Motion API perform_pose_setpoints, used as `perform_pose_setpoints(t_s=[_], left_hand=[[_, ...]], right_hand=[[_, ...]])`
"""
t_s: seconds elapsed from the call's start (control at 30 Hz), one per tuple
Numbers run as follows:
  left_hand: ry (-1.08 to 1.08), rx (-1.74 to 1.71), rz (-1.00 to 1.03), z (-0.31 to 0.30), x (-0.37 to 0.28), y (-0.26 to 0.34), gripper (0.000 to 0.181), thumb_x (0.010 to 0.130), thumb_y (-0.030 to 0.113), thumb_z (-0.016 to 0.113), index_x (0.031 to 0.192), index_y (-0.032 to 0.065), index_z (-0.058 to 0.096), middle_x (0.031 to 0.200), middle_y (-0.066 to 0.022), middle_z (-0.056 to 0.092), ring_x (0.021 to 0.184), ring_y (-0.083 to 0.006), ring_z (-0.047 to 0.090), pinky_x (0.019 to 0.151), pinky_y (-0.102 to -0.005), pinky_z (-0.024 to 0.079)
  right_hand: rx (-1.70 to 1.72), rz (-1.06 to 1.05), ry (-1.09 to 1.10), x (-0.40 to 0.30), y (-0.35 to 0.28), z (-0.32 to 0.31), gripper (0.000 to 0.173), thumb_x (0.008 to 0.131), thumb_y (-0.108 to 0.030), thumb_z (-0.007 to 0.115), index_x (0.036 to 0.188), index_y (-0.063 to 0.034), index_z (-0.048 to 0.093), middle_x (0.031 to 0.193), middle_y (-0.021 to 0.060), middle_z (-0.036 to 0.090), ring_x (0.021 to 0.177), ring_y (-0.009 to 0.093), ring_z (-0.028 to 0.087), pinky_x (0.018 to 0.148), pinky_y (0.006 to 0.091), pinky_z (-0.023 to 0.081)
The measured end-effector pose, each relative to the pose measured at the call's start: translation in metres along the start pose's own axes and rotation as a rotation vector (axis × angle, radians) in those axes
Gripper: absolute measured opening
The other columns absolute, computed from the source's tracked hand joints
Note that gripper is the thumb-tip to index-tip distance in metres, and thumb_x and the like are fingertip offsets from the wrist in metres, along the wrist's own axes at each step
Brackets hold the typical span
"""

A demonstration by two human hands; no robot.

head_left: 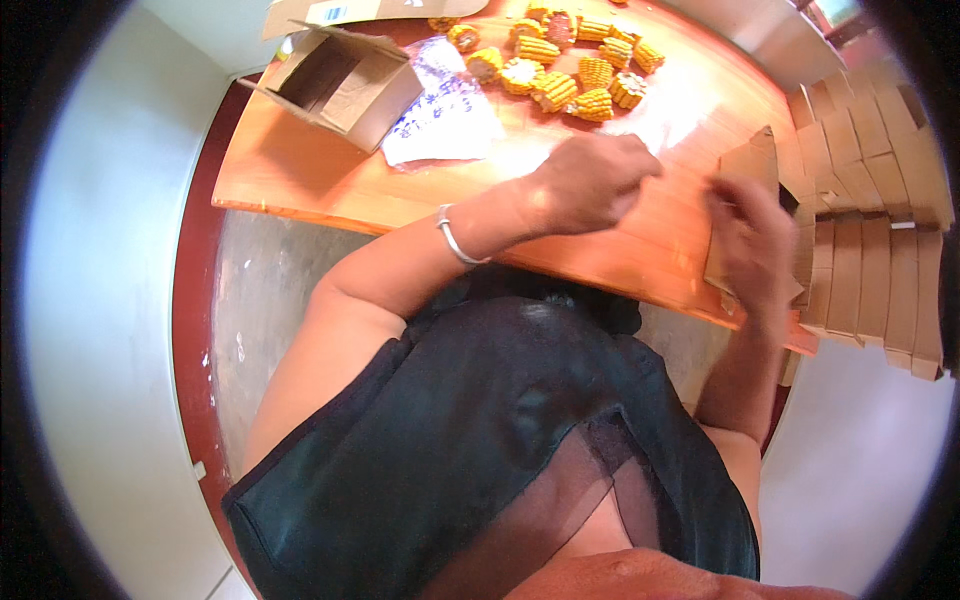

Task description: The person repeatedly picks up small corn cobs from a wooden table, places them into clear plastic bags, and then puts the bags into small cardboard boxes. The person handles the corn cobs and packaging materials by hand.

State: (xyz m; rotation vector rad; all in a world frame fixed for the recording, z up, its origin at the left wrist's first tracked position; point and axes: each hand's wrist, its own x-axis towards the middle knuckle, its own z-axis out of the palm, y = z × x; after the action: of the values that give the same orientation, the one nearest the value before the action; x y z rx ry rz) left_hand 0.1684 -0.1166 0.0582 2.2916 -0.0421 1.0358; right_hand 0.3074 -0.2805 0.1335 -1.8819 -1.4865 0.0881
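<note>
My left hand, with a silver bangle on its wrist, is above the front part of the wooden table. Its fingers are curled, and whether they pinch anything is unclear. My right hand is blurred, with bent fingers, over or beside an open cardboard box at the table's right edge; its grip cannot be made out. Beyond my left hand lie several cut pieces of corn cob, yellow and some reddish. To their left is a white plastic bag with a blue pattern.
An open cardboard box lies at the table's back left, near a cardboard flap. Many cardboard boxes are stacked at the right, beyond the table's edge. A pale wall rises at the left.
</note>
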Motion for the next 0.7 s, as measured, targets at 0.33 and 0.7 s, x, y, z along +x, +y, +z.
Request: perform_pose_setpoints(t_s=[0.33,0.7], left_hand=[[0.455,0.186,-0.405,-0.137,-0.083,-0.039,0.018,0.089,-0.003,0.052,0.095,0.0001,0.068,0.082,-0.0039,0.066,0.075,-0.0083,0.061,0.064,-0.0211,0.05],[0.089,0.523,-0.252,-0.135,-0.108,-0.042,0.025,0.081,0.006,0.065,0.106,0.0022,0.065,0.105,-0.0135,0.066,0.1,-0.0269,0.062,0.085,-0.0354,0.05]], right_hand=[[0.084,-0.422,-0.334,0.061,-0.036,0.185,0.016,0.081,-0.017,0.066,0.093,-0.0067,0.066,0.089,0.0147,0.06,0.083,0.031,0.061,0.071,0.0416,0.051],[-0.248,-0.286,-0.246,0.059,-0.04,0.211,0.047,0.079,-0.033,0.071,0.117,-0.0077,0.059,0.091,0.0176,0.056,0.081,0.033,0.06,0.07,0.041,0.05]])
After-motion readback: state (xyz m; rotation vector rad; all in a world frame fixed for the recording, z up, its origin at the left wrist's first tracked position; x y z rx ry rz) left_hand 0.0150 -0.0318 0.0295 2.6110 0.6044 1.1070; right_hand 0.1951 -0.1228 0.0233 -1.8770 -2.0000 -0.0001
